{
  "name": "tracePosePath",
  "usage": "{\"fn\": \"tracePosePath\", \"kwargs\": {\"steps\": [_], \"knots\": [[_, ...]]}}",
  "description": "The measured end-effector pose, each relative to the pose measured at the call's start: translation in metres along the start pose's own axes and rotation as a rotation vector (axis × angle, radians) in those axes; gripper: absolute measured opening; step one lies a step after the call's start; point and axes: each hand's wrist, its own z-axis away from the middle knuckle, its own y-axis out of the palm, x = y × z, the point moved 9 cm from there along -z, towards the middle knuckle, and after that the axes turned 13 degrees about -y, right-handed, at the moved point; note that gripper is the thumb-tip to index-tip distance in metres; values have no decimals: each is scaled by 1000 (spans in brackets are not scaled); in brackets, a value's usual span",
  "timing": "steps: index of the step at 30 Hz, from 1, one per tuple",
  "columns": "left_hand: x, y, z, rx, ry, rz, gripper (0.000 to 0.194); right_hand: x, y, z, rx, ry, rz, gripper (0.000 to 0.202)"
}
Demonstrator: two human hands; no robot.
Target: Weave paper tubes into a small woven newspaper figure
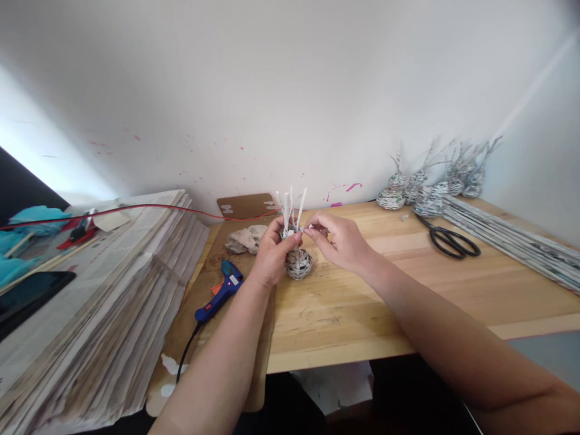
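A small woven paper piece (298, 264) with a rounded lower part is at the middle of the view, above the wooden table. Several white paper sticks (287, 208) rise from its top. My left hand (275, 251) is wrapped round its narrow upper part, thumb in front. On the right side of that neck, my right hand (338, 238) pinches the end of a thin paper strip between thumb and fingers. The fingers partly hide the neck of the piece.
A blue glue gun (220, 294) and a crumpled cloth (246, 239) lie on a brown board (247, 207) at left. Stacked newspapers (131, 290) stand further left. Black scissors (454, 241), long paper rolls (512, 241) and several woven pieces (392, 194) are at right. A red wire (199, 210) crosses behind.
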Motion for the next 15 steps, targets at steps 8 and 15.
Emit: {"fn": "tracePosePath", "kwargs": {"steps": [8,15], "knots": [[2,-2,-2,2,17,46,51,-5,0,1,-47,35,-112,14],[-3,-4,-3,-26,143,-142,47,-6,-1,1,-74,72,-163,16]]}}
